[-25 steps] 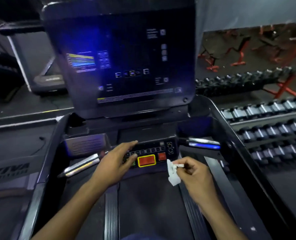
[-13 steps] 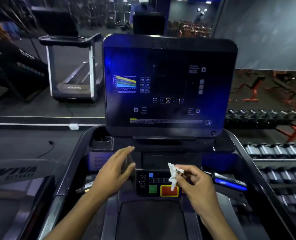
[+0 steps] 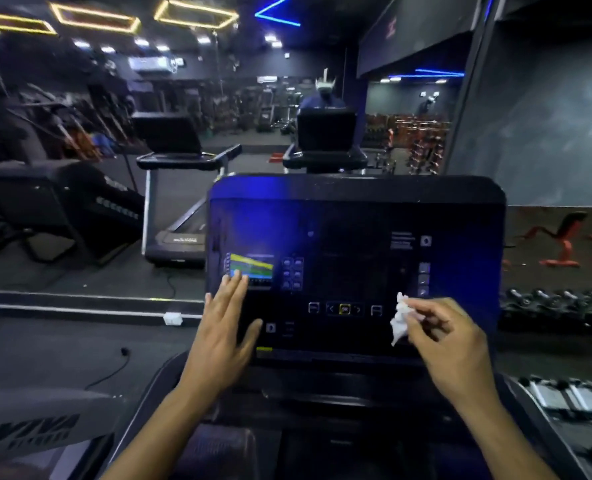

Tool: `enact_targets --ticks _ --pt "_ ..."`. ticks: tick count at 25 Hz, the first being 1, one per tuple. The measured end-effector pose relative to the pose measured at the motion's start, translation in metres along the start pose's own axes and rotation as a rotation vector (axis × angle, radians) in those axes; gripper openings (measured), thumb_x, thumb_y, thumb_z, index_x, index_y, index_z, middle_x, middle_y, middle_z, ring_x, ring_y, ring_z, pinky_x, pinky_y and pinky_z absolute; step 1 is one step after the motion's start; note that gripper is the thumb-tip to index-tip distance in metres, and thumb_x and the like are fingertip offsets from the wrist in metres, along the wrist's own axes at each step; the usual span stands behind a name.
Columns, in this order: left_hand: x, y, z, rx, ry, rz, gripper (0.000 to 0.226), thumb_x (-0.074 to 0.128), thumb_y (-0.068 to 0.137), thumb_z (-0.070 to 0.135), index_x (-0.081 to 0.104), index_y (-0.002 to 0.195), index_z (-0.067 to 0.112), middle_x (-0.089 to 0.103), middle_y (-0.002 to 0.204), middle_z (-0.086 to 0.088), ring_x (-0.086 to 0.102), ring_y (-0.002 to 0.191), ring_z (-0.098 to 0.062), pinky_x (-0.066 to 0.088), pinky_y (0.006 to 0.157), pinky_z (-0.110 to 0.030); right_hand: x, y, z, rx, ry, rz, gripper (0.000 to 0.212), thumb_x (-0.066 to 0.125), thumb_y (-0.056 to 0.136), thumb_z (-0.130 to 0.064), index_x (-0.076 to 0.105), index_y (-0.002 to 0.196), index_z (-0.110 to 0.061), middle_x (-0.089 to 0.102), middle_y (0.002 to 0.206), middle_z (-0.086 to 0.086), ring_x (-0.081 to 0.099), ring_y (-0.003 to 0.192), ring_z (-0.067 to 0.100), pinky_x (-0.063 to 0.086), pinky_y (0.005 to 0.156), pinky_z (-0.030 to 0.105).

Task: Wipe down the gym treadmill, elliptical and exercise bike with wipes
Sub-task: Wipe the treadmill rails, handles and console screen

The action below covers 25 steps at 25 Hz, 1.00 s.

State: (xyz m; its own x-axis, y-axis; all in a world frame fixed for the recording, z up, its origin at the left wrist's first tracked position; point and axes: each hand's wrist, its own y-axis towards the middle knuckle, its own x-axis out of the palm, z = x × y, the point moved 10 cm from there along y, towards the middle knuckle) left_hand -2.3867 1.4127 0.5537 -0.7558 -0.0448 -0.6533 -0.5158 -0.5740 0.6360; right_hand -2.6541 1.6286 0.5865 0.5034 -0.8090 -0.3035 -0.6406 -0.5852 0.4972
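The treadmill's large dark console screen [image 3: 353, 244] fills the middle of the head view, lit with small icons and a coloured graph. My left hand [image 3: 223, 327] is raised with straight fingers in front of the screen's lower left part; whether it touches the glass is unclear. My right hand [image 3: 446, 344] pinches a small crumpled white wipe [image 3: 401, 318] between thumb and fingertips, held in front of the screen's lower right area. The button panel below the screen is hidden by my arms and the frame's lower edge.
A wall mirror ahead reflects another treadmill [image 3: 180, 188] and gym machines. A dumbbell rack [image 3: 561, 306] runs along the right. The treadmill's side rail [image 3: 142, 403] curves down on the left, beside a grey panel with dark lettering [image 3: 35, 431].
The view tilted upward from the button panel to the screen. Both hands rose from the button panel to the screen's lower part, the right one still pinching the wipe.
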Motion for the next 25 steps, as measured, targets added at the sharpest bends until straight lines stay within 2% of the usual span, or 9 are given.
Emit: enact_targets --ticks 4,6,9,12,15,18,20,23,25 --pt "0.037 0.075 0.057 0.231 0.118 -0.019 0.068 0.044 0.100 0.040 0.024 0.161 0.016 0.017 0.170 0.002 0.010 0.157 -0.020 0.007 0.127 -0.049 -0.032 0.068 0.000 -0.093 -0.046 0.121 0.021 0.072 0.091 -0.013 0.075 0.108 -0.025 0.065 0.099 -0.012 0.067 0.088 0.007 0.055 0.078 0.019" --pt "0.053 0.105 0.089 0.371 0.184 -0.034 0.067 0.044 0.101 0.039 0.025 0.161 0.015 0.017 0.170 0.000 0.011 0.157 -0.021 0.009 0.126 -0.052 -0.048 0.092 0.000 -0.128 -0.096 0.181 0.019 0.072 0.092 -0.013 0.076 0.110 -0.018 0.063 0.098 -0.006 0.067 0.085 0.009 0.055 0.077 0.021" --pt "0.085 0.148 0.127 0.589 0.293 -0.076 0.066 0.044 0.102 0.039 0.026 0.161 0.013 0.017 0.170 -0.002 0.012 0.157 -0.021 0.014 0.125 -0.054 -0.095 0.128 0.003 -0.164 -0.243 0.381 0.020 0.069 0.093 -0.011 0.076 0.111 -0.015 0.063 0.100 -0.001 0.065 0.083 0.013 0.055 0.077 0.026" --pt "0.111 0.169 0.141 0.723 0.416 -0.101 0.067 0.041 0.104 0.043 0.023 0.161 0.013 0.016 0.170 -0.005 0.011 0.157 -0.022 0.014 0.126 -0.053 -0.129 0.160 0.011 -0.160 -0.336 0.528 0.024 0.065 0.093 -0.009 0.075 0.114 -0.014 0.062 0.100 0.002 0.065 0.080 0.020 0.056 0.078 0.031" --pt "0.124 0.170 0.136 0.745 0.501 -0.076 0.067 0.035 0.106 0.048 0.021 0.161 0.013 0.012 0.170 -0.007 0.008 0.158 -0.024 0.015 0.126 -0.052 -0.130 0.185 0.023 -0.143 -0.448 0.594 0.026 0.063 0.092 -0.008 0.074 0.116 -0.010 0.060 0.100 0.007 0.061 0.080 0.021 0.055 0.082 0.039" --pt "0.125 0.168 0.138 0.757 0.498 -0.053 0.065 0.032 0.108 0.046 0.019 0.162 0.011 0.009 0.171 -0.008 0.008 0.158 -0.024 0.016 0.126 -0.051 -0.118 0.190 0.022 -0.122 -0.542 0.665 0.026 0.062 0.093 -0.005 0.073 0.116 -0.006 0.057 0.100 0.012 0.058 0.086 0.024 0.045 0.084 0.018" --pt "0.123 0.167 0.138 0.761 0.486 -0.051 0.064 0.029 0.109 0.045 0.018 0.162 0.010 0.008 0.171 -0.008 0.007 0.158 -0.024 0.017 0.126 -0.050 -0.103 0.189 0.009 -0.165 -0.584 0.688 0.027 0.061 0.092 -0.002 0.073 0.115 -0.004 0.055 0.097 0.013 0.055 0.084 0.022 0.037 0.081 0.012" --pt "0.121 0.166 0.138 0.762 0.449 -0.053 0.063 0.029 0.109 0.044 0.020 0.161 0.009 0.010 0.170 -0.009 0.009 0.157 -0.024 0.019 0.125 -0.050 -0.059 0.185 -0.019 -0.280 -0.601 0.637 0.028 0.060 0.093 -0.003 0.072 0.118 -0.006 0.051 0.096 0.008 0.050 0.082 0.014 0.043 0.077 0.020" --pt "0.119 0.165 0.138 0.765 0.424 -0.057 0.063 0.030 0.109 0.044 0.024 0.160 0.009 0.013 0.170 -0.009 0.010 0.157 -0.023 0.018 0.126 -0.049 -0.019 0.180 -0.040 -0.351 -0.634 0.597 0.026 0.061 0.093 -0.004 0.071 0.117 -0.004 0.054 0.097 0.008 0.052 0.082 0.014 0.044 0.075 0.020"
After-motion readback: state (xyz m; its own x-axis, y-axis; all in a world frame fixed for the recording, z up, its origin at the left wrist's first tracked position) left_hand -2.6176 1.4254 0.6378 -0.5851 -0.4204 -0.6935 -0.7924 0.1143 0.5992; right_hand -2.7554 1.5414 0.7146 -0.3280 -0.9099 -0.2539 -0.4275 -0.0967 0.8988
